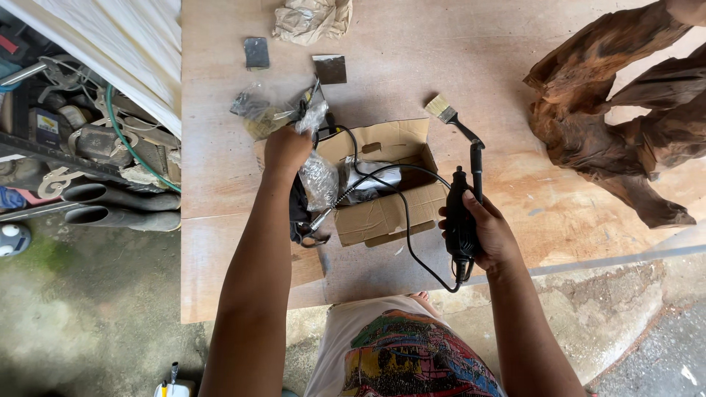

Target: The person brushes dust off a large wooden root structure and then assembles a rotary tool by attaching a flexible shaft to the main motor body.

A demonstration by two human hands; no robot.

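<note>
Plywood sheet point(220, 147): cardboard box point(382, 213), paintbrush point(450, 117), 2 dark squares point(257, 53), driftwood point(610, 117).

**Matt plywood, rough root, black plastic**

The counter point(515, 66) is pale, matt plywood. The driftwood root point(610, 125) looks rough and reddish-brown. The rotary tool point(460, 217) is matt black plastic, its flexible shaft point(334, 206) shiny metal. The box point(390, 198) is plain brown cardboard; the bag point(320, 176) is clear, glossy plastic.

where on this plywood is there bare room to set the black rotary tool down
Bare plywood lies between the paintbrush and the carved wood piece, and along the sheet's left edge. It is crowded around the open cardboard box, where bags, cord and both hands gather.
</note>
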